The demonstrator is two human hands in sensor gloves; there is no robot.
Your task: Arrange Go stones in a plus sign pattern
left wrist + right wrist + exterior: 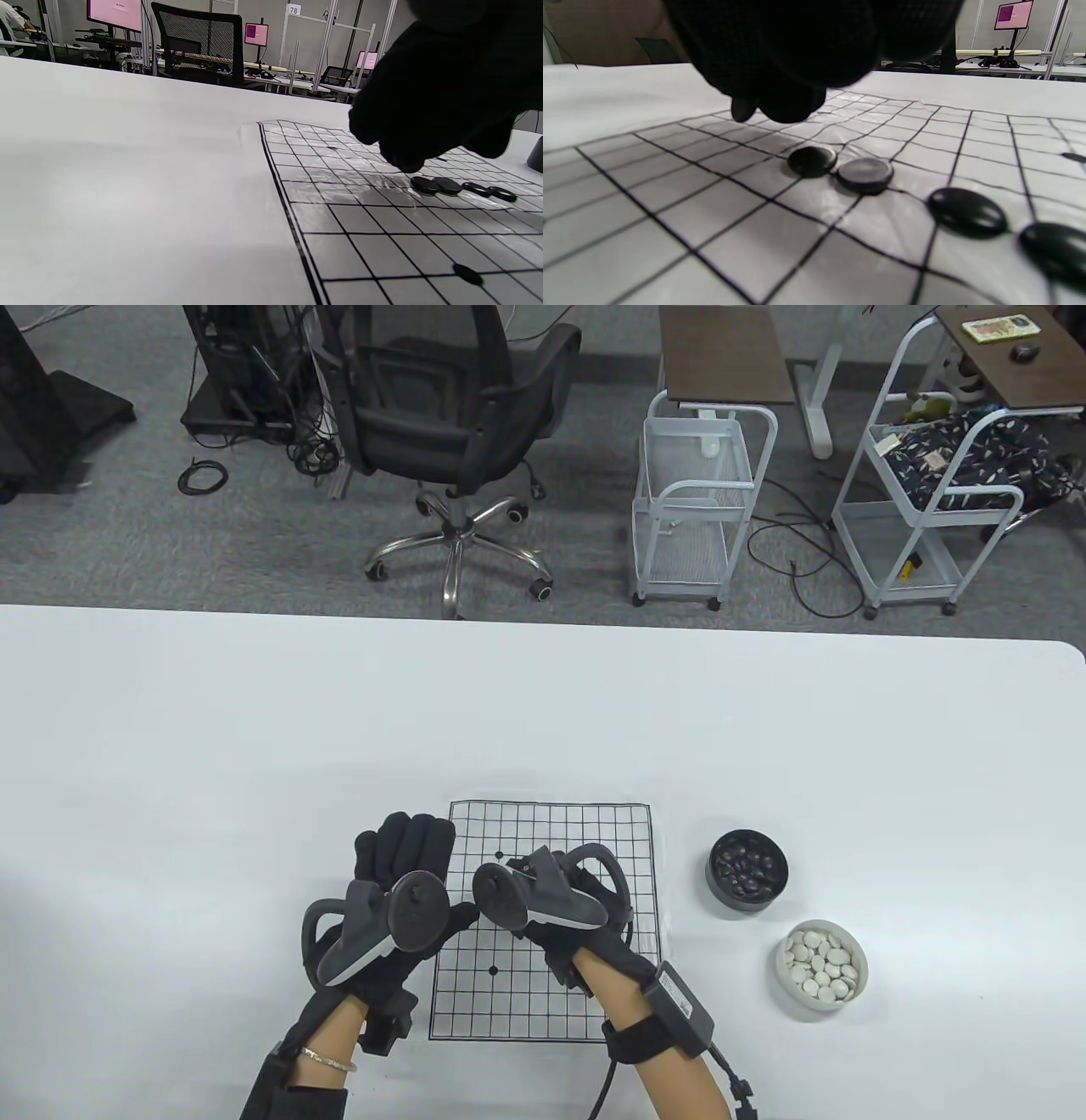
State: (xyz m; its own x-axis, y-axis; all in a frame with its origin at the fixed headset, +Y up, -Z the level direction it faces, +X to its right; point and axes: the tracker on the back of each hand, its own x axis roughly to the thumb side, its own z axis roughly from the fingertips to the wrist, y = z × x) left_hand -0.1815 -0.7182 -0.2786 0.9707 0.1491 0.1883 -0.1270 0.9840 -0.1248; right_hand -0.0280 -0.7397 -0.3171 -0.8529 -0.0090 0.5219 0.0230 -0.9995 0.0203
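Black Go stones [865, 174], four in one row at centre frame on the grid board [543, 984], form one arm; the crossing arm remains. Right hand [560, 912] hovers above, grasp indiscernible; left hand [399, 891] relaxed, empty.

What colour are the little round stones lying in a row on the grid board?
Black. The stones on the board are shiny and dark, clearest in the right wrist view.
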